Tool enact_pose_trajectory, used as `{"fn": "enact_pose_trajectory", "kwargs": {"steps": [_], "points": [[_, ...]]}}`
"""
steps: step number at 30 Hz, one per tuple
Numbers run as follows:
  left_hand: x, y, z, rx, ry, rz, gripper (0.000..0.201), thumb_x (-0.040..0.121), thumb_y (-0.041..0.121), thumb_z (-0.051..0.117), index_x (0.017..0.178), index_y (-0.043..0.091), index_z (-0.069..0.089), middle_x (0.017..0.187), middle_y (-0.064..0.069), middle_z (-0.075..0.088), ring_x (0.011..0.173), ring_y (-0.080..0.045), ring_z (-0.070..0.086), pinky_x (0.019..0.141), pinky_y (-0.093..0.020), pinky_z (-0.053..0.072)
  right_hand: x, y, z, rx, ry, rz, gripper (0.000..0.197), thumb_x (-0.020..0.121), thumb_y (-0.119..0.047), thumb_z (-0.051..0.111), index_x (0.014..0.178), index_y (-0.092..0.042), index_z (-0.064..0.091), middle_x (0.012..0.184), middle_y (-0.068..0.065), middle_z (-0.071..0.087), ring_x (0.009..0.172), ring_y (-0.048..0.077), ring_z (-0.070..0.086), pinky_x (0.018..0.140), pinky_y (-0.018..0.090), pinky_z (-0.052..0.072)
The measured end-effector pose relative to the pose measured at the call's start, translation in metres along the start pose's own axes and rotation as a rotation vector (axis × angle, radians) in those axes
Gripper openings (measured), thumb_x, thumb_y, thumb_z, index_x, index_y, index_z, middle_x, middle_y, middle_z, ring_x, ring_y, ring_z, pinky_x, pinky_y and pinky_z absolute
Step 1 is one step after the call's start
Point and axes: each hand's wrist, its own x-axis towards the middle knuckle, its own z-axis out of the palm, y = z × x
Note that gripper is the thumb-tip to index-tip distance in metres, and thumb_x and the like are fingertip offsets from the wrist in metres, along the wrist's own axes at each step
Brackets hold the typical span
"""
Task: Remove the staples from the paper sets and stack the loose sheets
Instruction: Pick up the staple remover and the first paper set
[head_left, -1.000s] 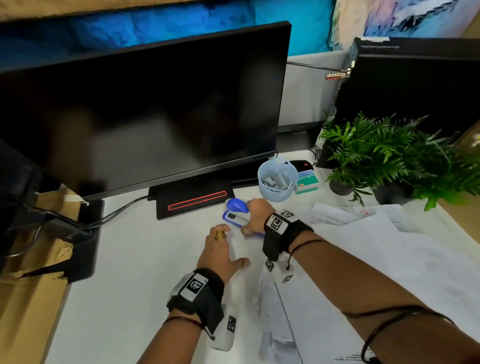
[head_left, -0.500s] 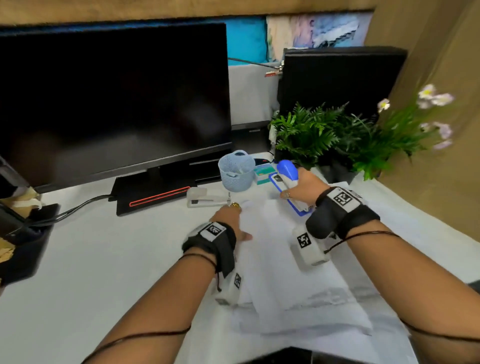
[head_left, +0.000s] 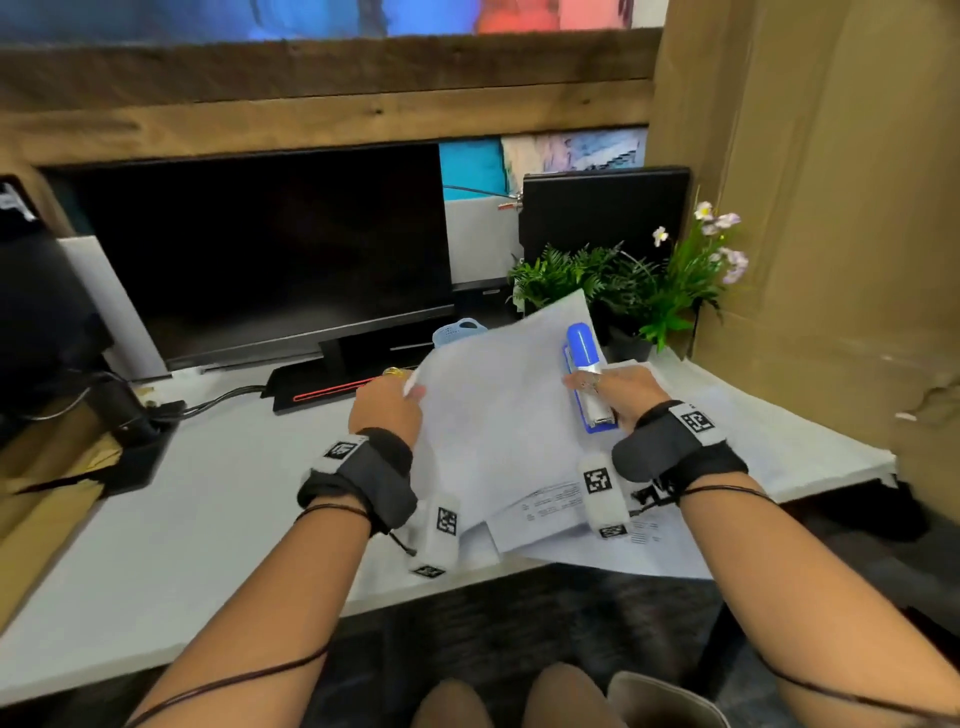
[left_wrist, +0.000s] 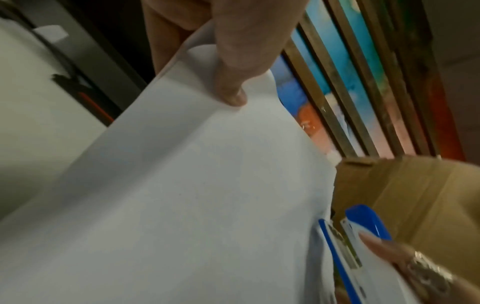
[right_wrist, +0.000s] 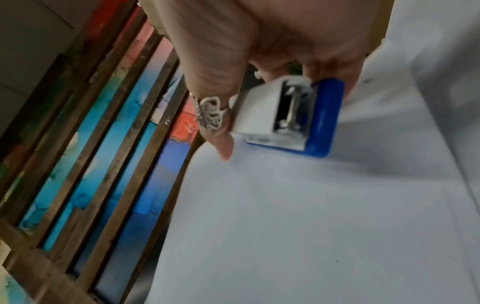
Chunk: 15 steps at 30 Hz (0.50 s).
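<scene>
A white paper set (head_left: 498, 395) is lifted off the desk and tilted up toward me. My left hand (head_left: 387, 402) pinches its left edge between thumb and fingers, and the left wrist view shows the thumb (left_wrist: 233, 67) pressed on the sheet (left_wrist: 182, 195). My right hand (head_left: 615, 389) grips a blue and white stapler (head_left: 587, 374) at the set's right edge; its rear end (right_wrist: 291, 115) faces the right wrist camera. More printed sheets (head_left: 561, 514) lie spread on the desk beneath.
A dark monitor (head_left: 270, 254) stands at the back of the white desk (head_left: 208, 504). A blue mesh cup (head_left: 457, 332) and potted plants (head_left: 623, 286) sit behind the papers. A cardboard wall (head_left: 831, 260) closes the right side. Cables and a black box lie at the left.
Both hands rose from the desk: the left lifted the paper set upright, and the right brought the stapler from beside the monitor stand over to the set's right edge.
</scene>
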Motion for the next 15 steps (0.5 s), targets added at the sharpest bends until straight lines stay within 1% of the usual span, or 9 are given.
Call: {"fn": "enact_pose_trajectory", "kwargs": {"steps": [3,5,6,7,9,10,11,13,15], "points": [[-0.017,-0.017,-0.004,-0.094,0.014,-0.059,0.030,0.094,0.019,0.051,0.110,-0.005,0.059,0.110,-0.025,0.061,0.106,-0.039,0.054,0.085,-0.035,0.039,-0.016,0.001,0.000,0.064,-0.004,-0.035,0.037,0.064,-0.035,0.084,0.088,-0.009,0.071,0.084,0.005,0.066,0.080,0.021,0.063,0.078,0.035,0.053],[-0.023,-0.026,0.000,-0.185,-0.035,-0.138,0.032,0.093,0.019,0.054,0.111,-0.006,0.058,0.112,-0.026,0.060,0.106,-0.038,0.054,0.084,-0.033,0.039,-0.023,0.005,0.003,0.178,-0.024,-0.029,0.038,0.060,-0.030,0.087,0.089,-0.011,0.072,0.088,0.005,0.069,0.084,0.023,0.067,0.080,0.039,0.055],[-0.025,-0.030,0.003,-0.247,-0.062,-0.184,0.033,0.092,0.020,0.056,0.111,-0.007,0.057,0.113,-0.026,0.059,0.106,-0.038,0.055,0.086,-0.033,0.041,-0.023,0.009,0.005,0.242,-0.026,-0.028,0.040,0.058,-0.027,0.089,0.090,-0.010,0.072,0.090,0.006,0.071,0.084,0.024,0.068,0.079,0.038,0.057],[-0.026,-0.035,0.007,-0.315,-0.083,-0.225,0.034,0.091,0.020,0.057,0.111,-0.008,0.056,0.113,-0.026,0.059,0.105,-0.038,0.056,0.088,-0.035,0.044,-0.023,0.011,0.007,0.295,-0.022,-0.028,0.040,0.058,-0.023,0.088,0.092,-0.009,0.071,0.089,0.006,0.071,0.080,0.022,0.068,0.073,0.034,0.057],[-0.030,-0.043,0.012,-0.427,-0.105,-0.275,0.034,0.088,0.019,0.062,0.112,-0.005,0.056,0.114,-0.024,0.060,0.103,-0.036,0.057,0.092,-0.043,0.047,-0.023,0.014,0.008,0.363,-0.015,-0.034,0.032,0.066,-0.016,0.084,0.094,-0.008,0.070,0.082,0.004,0.068,0.069,0.017,0.064,0.055,0.022,0.054],[-0.031,-0.047,0.013,-0.454,-0.127,-0.284,0.035,0.086,0.017,0.065,0.114,-0.003,0.056,0.114,-0.021,0.060,0.103,-0.034,0.058,0.092,-0.044,0.048,-0.020,0.015,0.007,0.397,-0.020,-0.021,0.029,0.069,-0.013,0.082,0.094,-0.008,0.069,0.080,0.004,0.067,0.067,0.016,0.063,0.053,0.021,0.054],[-0.032,-0.051,0.014,-0.467,-0.162,-0.284,0.038,0.083,0.014,0.068,0.116,0.000,0.056,0.114,-0.018,0.061,0.103,-0.032,0.058,0.093,-0.042,0.048,-0.018,0.017,0.005,0.413,-0.041,0.002,0.029,0.069,-0.013,0.082,0.095,-0.008,0.068,0.082,0.005,0.067,0.070,0.018,0.064,0.060,0.024,0.056],[-0.031,-0.057,0.014,-0.448,-0.275,-0.281,0.047,0.074,0.006,0.077,0.116,0.002,0.056,0.111,-0.012,0.060,0.100,-0.027,0.057,0.089,-0.034,0.047,-0.008,0.024,0.004,0.375,-0.105,0.068,0.037,0.066,-0.016,0.083,0.099,-0.007,0.068,0.089,0.010,0.069,0.081,0.025,0.065,0.080,0.038,0.057],[-0.028,-0.058,0.013,-0.317,-0.410,-0.248,0.055,0.065,0.006,0.083,0.113,0.003,0.056,0.108,-0.009,0.058,0.099,-0.025,0.055,0.084,-0.028,0.044,0.001,0.034,0.005,0.257,-0.143,0.133,0.050,0.061,-0.022,0.087,0.104,-0.005,0.067,0.092,0.013,0.069,0.087,0.029,0.066,0.087,0.045,0.054]]}}
